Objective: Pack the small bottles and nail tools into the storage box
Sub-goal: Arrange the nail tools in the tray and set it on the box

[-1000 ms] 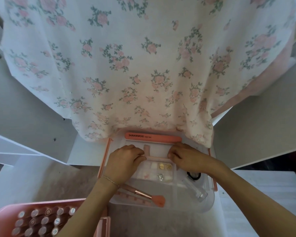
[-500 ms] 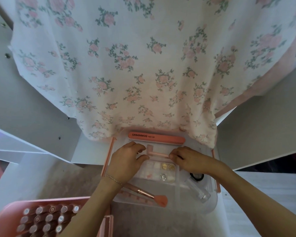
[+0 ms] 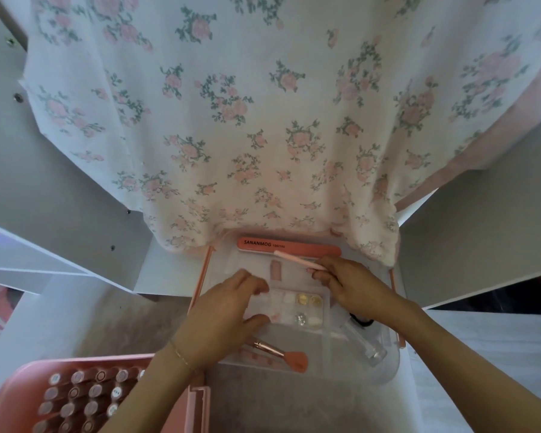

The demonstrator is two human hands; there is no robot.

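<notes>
Floral cloth (image 3: 263,120) hides storage box (image 3: 384,367) back; left hand (image 3: 222,317) covers brush (image 3: 281,354) handle

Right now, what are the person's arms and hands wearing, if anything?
Both forearms are bare, with no sleeves in view. The left hand has a thin gold-coloured chain bracelet at its wrist. The right hand shows no glove, ring or bracelet that I can make out.

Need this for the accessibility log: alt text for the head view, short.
Seen from above, the right hand pinches a thin pink nail tool over a clear storage box, while the left hand rests on a small compartment case inside it. A pink nail file lies at the box's far edge under floral cloth.
</notes>
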